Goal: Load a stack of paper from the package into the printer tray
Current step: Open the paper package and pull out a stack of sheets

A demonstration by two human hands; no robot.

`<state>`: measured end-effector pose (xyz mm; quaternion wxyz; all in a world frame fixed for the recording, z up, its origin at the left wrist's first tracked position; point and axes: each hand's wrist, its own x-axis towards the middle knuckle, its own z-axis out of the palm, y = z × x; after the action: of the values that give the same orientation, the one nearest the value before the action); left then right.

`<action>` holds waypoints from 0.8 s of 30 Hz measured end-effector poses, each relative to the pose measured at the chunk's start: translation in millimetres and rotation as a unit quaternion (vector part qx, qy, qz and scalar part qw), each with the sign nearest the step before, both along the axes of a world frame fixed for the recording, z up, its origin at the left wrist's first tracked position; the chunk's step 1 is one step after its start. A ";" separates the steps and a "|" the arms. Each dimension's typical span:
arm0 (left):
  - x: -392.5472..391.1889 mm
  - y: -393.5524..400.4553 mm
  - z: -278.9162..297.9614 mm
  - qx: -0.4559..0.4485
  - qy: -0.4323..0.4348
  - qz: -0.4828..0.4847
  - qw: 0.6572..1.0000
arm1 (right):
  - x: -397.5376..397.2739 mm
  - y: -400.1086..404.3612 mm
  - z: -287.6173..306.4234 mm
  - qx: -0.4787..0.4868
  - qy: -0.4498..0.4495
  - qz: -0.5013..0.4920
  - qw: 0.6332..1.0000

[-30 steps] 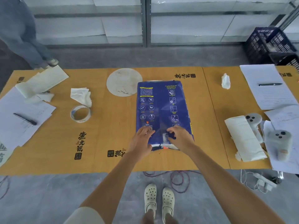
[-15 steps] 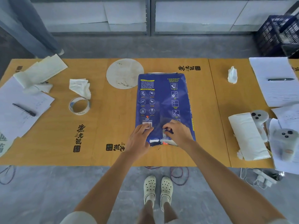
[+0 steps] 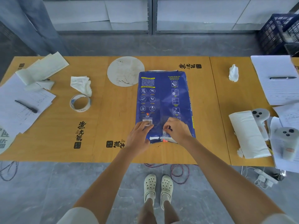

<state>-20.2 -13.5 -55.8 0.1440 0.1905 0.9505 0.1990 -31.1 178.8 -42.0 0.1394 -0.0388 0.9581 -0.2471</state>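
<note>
A blue paper package [image 3: 163, 101] lies flat, printed side up, in the middle of the orange table [image 3: 113, 110]. Its near end shows white paper under torn wrapping. My left hand [image 3: 140, 136] rests flat on the package's near left corner, fingers spread. My right hand [image 3: 176, 130] pinches a small clear strip of tape or wrapping at the near end seam. No printer or tray is in view.
A tape roll [image 3: 80, 102], crumpled tissue [image 3: 81, 85], a round paper disc [image 3: 125, 71], loose sheets with a pen [image 3: 25, 106] lie left. At right are lined paper with a pen [image 3: 281, 77], a paper roll [image 3: 247, 135], two grey controllers [image 3: 286, 139]. Cables lie on the floor.
My right hand's fingers have closed into a pinch on the strip at the package's near end. The left hand stays pressed on the package. The view has tilted slightly.
</note>
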 end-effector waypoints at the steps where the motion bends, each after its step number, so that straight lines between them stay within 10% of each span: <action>1: -0.5 -0.7 -0.1 -0.001 0.000 -0.006 1.000 | 2.5 0.6 -0.3 -0.001 -0.005 0.006 1.000; 24: 4.5 -0.2 -1.6 -0.014 -0.002 -0.019 1.000 | 70.0 -3.1 -2.8 0.034 -0.137 0.143 0.980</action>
<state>-15.7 -13.8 -57.4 0.1527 0.2062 0.9490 0.1835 38.9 175.7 -44.8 0.3046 -0.1362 0.9223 -0.1948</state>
